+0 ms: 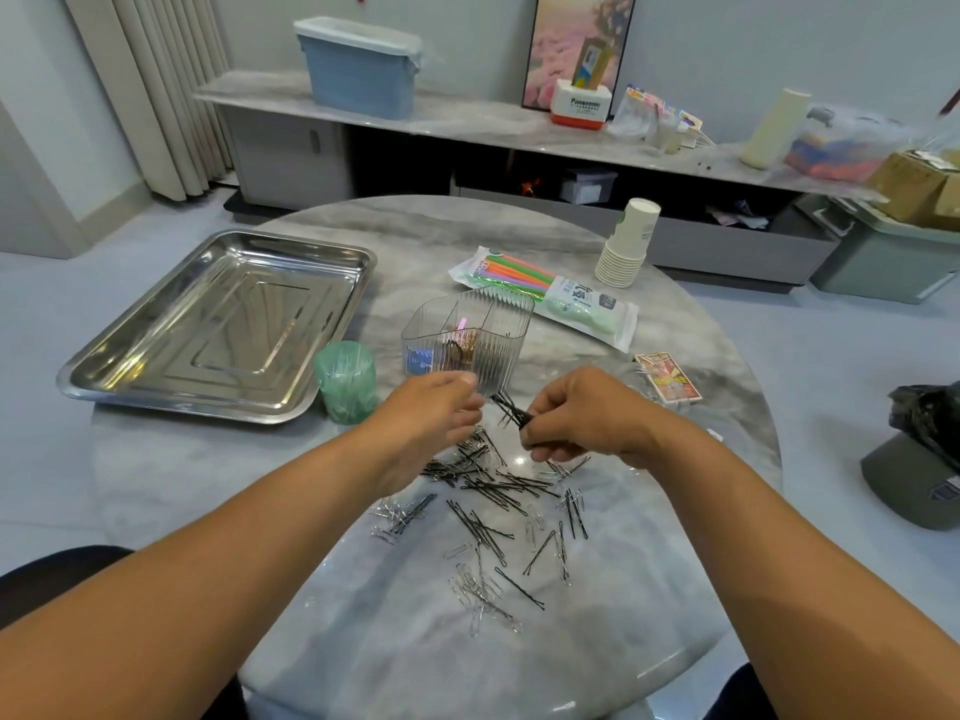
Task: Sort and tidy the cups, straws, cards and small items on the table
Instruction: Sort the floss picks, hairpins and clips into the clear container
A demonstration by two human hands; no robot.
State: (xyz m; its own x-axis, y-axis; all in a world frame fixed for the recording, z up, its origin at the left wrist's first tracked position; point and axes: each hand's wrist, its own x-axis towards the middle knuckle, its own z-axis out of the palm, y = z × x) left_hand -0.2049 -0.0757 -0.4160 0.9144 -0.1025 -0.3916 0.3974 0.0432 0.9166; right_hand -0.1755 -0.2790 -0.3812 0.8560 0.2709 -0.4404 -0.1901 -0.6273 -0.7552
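Black hairpins [493, 491] and silver paper clips [480, 597] lie scattered on the round marble table [675, 283]. My right hand [582, 413] pinches a small bunch of black hairpins [511, 410] just in front of a clear divided organizer [467, 337]. My left hand [431, 413] hovers beside the organizer's near wall, fingers loosely curled over the pile; whether it holds a pin is hidden. A pack of coloured straws [545, 293], a stack of paper cups [626, 244] and a card box [667, 384] sit further back on the right.
A steel tray [218, 324] lies at the left with a green toothpick jar [347, 381] at its near corner. A low cabinet with boxes stands behind the table. A grey cap [914, 480] and a black bag lie on the floor at the right.
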